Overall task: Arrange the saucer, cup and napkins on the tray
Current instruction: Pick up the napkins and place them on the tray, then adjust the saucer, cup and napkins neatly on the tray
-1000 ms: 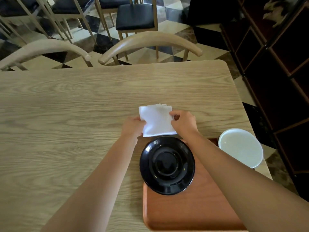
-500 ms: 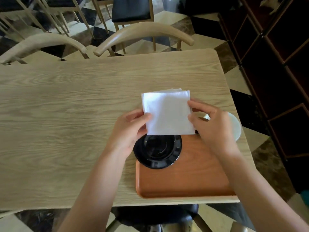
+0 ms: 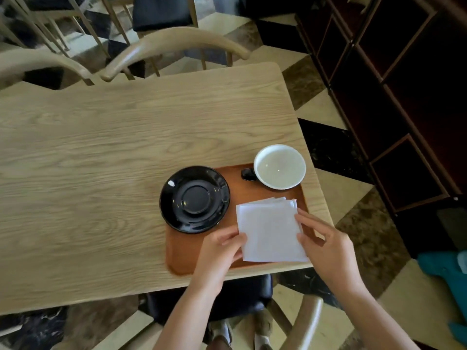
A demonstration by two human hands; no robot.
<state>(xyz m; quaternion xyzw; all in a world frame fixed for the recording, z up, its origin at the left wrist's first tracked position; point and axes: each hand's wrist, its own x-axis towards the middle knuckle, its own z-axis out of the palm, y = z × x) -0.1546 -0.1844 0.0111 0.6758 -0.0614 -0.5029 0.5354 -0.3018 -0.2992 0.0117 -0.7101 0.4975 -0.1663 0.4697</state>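
A stack of white napkins (image 3: 270, 231) sits over the near right part of the brown tray (image 3: 242, 190). My left hand (image 3: 219, 251) pinches its near left edge and my right hand (image 3: 326, 246) holds its right edge. A black saucer (image 3: 194, 199) lies on the tray's far left corner, overhanging the edge. A cup (image 3: 279, 166), white inside with a black handle, stands at the tray's far right corner.
The tray lies at the near right corner of a light wooden table (image 3: 101, 160). Two wooden chairs (image 3: 177, 44) stand at the far side, one chair (image 3: 252, 301) below me. A dark cabinet (image 3: 404, 97) runs along the right.
Both hands carried the napkins from the table beyond the saucer, up and back toward me, down to the tray's near right part. The view pulled back, revealing the cup.
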